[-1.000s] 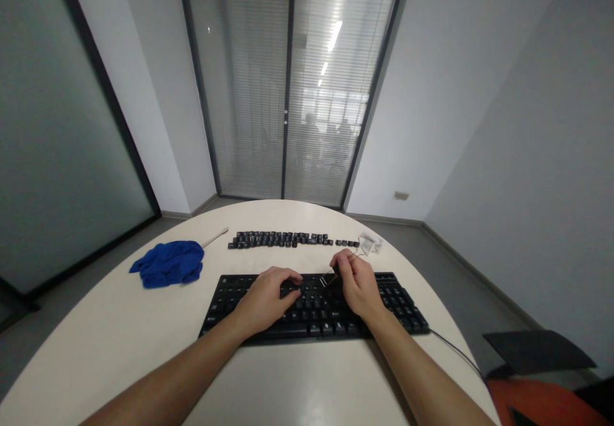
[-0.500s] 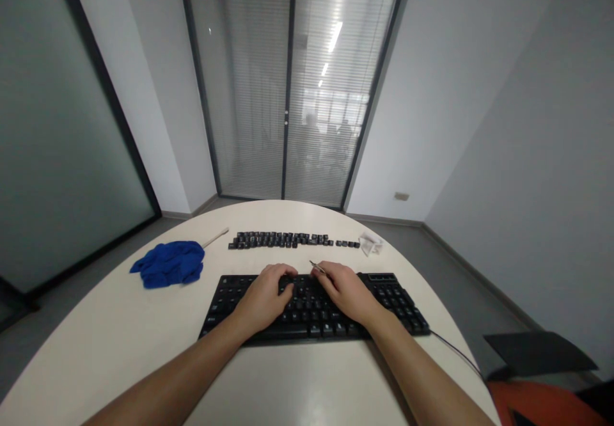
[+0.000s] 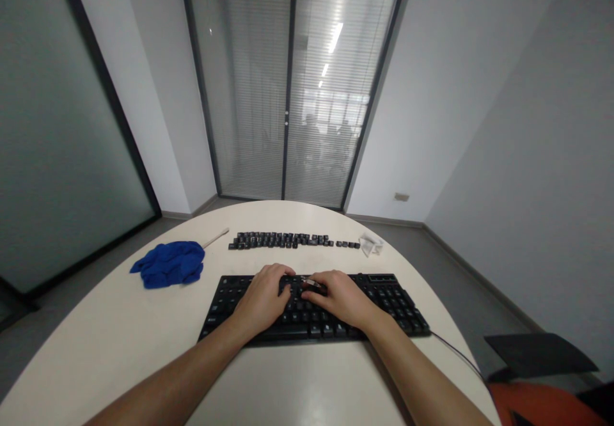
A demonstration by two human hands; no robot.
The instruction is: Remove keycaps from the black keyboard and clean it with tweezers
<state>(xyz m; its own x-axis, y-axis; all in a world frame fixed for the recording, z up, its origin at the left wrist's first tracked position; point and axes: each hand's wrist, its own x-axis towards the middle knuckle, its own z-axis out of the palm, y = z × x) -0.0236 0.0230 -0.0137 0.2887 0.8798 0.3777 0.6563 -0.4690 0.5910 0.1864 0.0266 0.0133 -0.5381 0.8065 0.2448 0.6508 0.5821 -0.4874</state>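
Note:
A black keyboard (image 3: 307, 331) lies near the front of the round white table. My left hand (image 3: 266, 295) rests on its left half, thumb and fingers apart, with nothing seen between them. Over the keyboard's upper middle, my right hand (image 3: 338, 295) holds a small metal tool (image 3: 313, 282) between thumb and fingers. The tool's tip is at the upper rows of keys; its exact contact is too small to tell. Behind the keyboard, several loose black keycaps (image 3: 268, 240) stand in rows.
A crumpled blue cloth (image 3: 171, 265) lies on the left of the table (image 3: 119, 343), with a thin light-coloured brush (image 3: 217, 237) beside it. Clear plastic packaging (image 3: 371, 244) is at the back right. The keyboard's cable (image 3: 455, 350) runs off the right edge, near an orange chair (image 3: 537, 403).
My right hand's fingertips and the metal tool have moved left and down, closer to the keys. My left hand has barely shifted.

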